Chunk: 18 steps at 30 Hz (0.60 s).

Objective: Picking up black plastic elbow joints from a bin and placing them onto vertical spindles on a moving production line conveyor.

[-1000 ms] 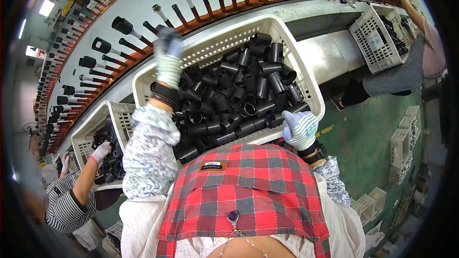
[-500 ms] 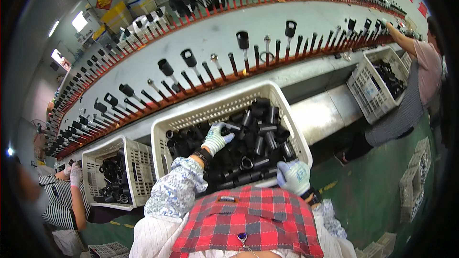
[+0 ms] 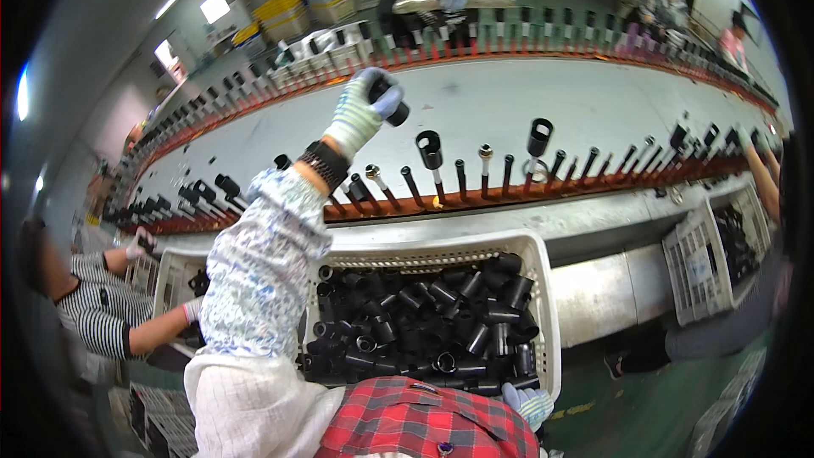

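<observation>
Dozens of short black tubes (image 3: pixel 441 322), smooth and hollow with round open ends, lie heaped every which way in a white plastic lattice basket (image 3: pixel 543 288) below the conveyor. The left hand (image 3: pixel 360 114), in a knitted white glove with a blue-tipped finger, is raised well above the basket and closed round one black tube (image 3: pixel 392 106), holding it up over the pale grey surface (image 3: pixel 509 110) of the line. The sleeve on that arm is a thin, blue-speckled fabric, with a dark band at the wrist. The right hand (image 3: pixel 527 403), gloved the same way, sits low at the basket's near right corner; only part of it shows, so I cannot tell how far it is closed or whether it holds anything.

A row of slim dark metal pegs (image 3: pixel 462 178) slants up from the red rail along the surface's near edge; three nearby pegs carry black tubes. Two more white baskets are visible: one (image 3: pixel 699 263) to the right, one (image 3: pixel 170 276) to the left, where a person in a striped sleeve (image 3: pixel 110 322) reaches in.
</observation>
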{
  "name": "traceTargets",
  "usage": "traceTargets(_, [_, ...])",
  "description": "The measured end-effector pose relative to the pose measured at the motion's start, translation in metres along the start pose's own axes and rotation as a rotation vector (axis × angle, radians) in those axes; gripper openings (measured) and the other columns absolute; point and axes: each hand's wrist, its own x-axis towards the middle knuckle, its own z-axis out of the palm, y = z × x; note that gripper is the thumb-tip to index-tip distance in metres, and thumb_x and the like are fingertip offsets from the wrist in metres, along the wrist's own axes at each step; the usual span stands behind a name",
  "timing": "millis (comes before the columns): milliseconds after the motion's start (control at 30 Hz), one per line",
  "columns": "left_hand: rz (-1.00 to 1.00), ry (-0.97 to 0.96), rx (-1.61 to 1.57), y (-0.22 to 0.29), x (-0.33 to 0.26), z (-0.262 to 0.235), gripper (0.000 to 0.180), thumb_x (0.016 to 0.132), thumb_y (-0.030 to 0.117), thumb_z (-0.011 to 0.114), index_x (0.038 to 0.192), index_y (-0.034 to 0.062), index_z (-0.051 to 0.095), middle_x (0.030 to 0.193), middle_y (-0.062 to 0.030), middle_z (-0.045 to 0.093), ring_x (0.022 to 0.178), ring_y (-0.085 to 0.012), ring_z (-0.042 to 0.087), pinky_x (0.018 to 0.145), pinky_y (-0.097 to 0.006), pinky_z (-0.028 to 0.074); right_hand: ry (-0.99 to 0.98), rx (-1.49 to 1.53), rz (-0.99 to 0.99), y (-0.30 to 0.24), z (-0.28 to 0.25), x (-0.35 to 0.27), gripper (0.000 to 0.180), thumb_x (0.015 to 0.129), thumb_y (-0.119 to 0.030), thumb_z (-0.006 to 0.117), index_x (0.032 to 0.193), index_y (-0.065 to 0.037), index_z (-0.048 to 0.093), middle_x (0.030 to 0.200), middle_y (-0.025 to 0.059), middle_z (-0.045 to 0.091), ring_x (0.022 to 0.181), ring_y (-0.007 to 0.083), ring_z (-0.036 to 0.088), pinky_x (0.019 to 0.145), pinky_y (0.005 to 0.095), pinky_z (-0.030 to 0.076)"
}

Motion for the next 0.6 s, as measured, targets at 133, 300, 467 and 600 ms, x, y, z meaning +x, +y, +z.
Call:
traceTargets(133, [-0.115,0.079,0.043,-0.073,0.012,-0.018,0.021,0.083,0.021,0.072,0.095,0.0076,0.062,0.086,-0.0025,0.063,0.082,-0.0121,0.057,0.080,-0.031,0.049,0.072,0.033,-0.213,0.023,0.029,-0.022,0.038,0.063,-0.031,0.065,0.094,-0.008,0.066,0.053,-0.0015,0.041,0.045,0.0171,0.043,0.043,0.0359,0.030])
traceTargets(300, [-0.149,0.221,0.130,-0.079,0.041,-0.019,0.026,0.081,0.022,0.073,0.092,0.0032,0.061,0.083,-0.0083,0.065,0.078,-0.0213,0.062,0.075,-0.035,0.052,0.108,-1.036,-0.445,0.137,0.189,-0.292,0.070,0.082,-0.054,0.053,0.126,0.000,0.049,0.083,0.0097,0.059,0.073,0.0232,0.057,0.069,0.0328,0.050])
traceTargets(467, [-0.163,0.286,0.532,-0.104,0.079,-0.041,0.097,0.070,0.040,0.083,0.147,0.0076,0.034,0.152,-0.0241,0.028,0.138,-0.0350,0.036,0.112,-0.039,0.033,0.020,-0.140,-0.366,0.078,0.111,-0.107,0.041,0.074,-0.032,0.064,0.101,-0.002,0.066,0.079,0.0070,0.058,0.060,0.0224,0.055,0.055,0.0327,0.047])
traceTargets(600, [-0.150,0.074,0.445,-0.118,0.059,-0.047,0.101,0.071,0.041,0.080,0.151,0.0130,0.027,0.158,-0.0237,0.011,0.146,-0.0382,0.018,0.118,-0.040,0.021,0.020,-0.076,-0.399,0.066,0.096,-0.060,0.038,0.070,-0.029,0.065,0.097,-0.003,0.067,0.069,0.0050,0.055,0.053,0.0207,0.052,0.050,0.0339,0.044])
